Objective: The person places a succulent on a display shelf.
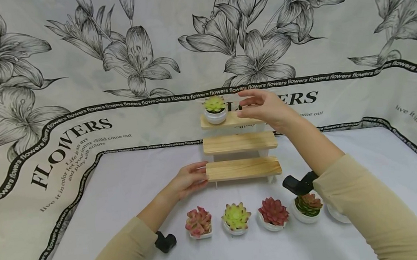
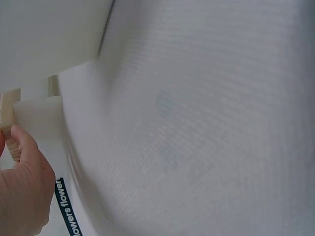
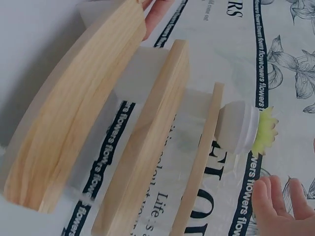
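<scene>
A three-tier wooden shelf stand rises on the white cloth. My left hand grips the left end of its lowest board; in the left wrist view the fingers are against the board's end. On the top board, toward the left, sits a yellow-green succulent in a round white pot. To the right of that plant, my right hand hovers over the top board's right end with loose fingers, holding nothing. The right wrist view shows this right hand apart from the pot.
In front of the stand stand a pink succulent, a yellow-green one, a dark red one and a green-red one. A further white pot is partly behind the right sleeve. A flower-printed cloth hangs behind.
</scene>
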A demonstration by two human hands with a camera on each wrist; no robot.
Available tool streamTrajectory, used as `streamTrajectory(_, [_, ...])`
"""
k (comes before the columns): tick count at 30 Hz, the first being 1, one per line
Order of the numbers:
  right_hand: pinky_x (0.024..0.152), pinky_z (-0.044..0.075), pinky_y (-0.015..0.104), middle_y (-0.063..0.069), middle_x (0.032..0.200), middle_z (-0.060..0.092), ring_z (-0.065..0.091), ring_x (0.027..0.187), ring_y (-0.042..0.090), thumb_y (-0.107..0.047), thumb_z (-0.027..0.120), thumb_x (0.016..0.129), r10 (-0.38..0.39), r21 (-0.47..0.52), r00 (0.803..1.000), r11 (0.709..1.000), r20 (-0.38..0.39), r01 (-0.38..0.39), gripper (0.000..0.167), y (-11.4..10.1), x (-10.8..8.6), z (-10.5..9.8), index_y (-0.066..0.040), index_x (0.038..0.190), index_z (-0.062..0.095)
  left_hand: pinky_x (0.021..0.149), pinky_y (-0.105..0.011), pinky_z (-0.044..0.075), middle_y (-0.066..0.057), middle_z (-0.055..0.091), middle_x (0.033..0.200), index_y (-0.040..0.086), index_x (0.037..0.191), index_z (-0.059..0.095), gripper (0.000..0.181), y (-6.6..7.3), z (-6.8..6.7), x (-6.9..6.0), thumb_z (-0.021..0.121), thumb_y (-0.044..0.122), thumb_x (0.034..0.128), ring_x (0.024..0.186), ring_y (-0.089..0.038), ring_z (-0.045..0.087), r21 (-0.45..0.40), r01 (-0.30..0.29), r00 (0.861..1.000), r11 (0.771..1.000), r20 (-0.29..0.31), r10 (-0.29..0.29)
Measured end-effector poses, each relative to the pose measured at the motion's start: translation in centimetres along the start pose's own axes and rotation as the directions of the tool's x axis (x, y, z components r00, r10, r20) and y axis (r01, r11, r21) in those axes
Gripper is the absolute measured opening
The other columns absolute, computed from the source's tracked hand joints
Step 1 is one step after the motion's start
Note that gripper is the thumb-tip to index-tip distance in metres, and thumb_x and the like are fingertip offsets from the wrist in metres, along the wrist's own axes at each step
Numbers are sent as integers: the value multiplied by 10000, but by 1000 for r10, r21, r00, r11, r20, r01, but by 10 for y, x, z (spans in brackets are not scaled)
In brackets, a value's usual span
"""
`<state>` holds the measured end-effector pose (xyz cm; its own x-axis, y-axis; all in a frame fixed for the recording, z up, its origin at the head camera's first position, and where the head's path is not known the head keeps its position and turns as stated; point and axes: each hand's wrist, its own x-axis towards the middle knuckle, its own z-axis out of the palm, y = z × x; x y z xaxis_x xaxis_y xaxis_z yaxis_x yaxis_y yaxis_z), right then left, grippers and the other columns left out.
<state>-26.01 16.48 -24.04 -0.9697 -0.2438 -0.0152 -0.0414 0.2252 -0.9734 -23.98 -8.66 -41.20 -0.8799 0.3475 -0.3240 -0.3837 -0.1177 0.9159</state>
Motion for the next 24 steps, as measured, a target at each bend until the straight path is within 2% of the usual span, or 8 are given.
streamTrajectory(12, [1002, 388, 394, 145, 1262, 467, 535, 1032, 157, -92, 660, 861, -19, -17, 1000, 1000, 15, 19, 640, 7, -17, -21, -66, 1417, 345, 785, -284, 526, -230, 482, 1304, -30, 1369, 409, 549, 2, -1, -2, 537, -121, 843, 861, -134, 594, 4, 0, 1000, 1000, -12, 0])
streamTrajectory(19, [992, 393, 354, 191, 1336, 414, 528, 1052, 136, -125, 662, 867, -9, -55, 999, 998, 43, 12, 636, 18, -27, -35, -85, 1414, 341, 786, -285, 525, -229, 485, 1299, -34, 1369, 406, 546, 3, -2, -3, 529, -124, 845, 861, -133, 592, 10, -1, 1000, 1000, -18, 1])
streamTrajectory(24, [894, 446, 268, 169, 1298, 442, 530, 1032, 108, -140, 661, 870, 1, -110, 999, 994, 43, 4, 632, 27, -37, -46, -78, 1409, 337, 835, -323, 511, -239, 475, 1308, -33, 1369, 407, 542, 3, 0, -1, 531, -122, 849, 889, -149, 590, 23, -2, 1000, 1000, -5, 2])
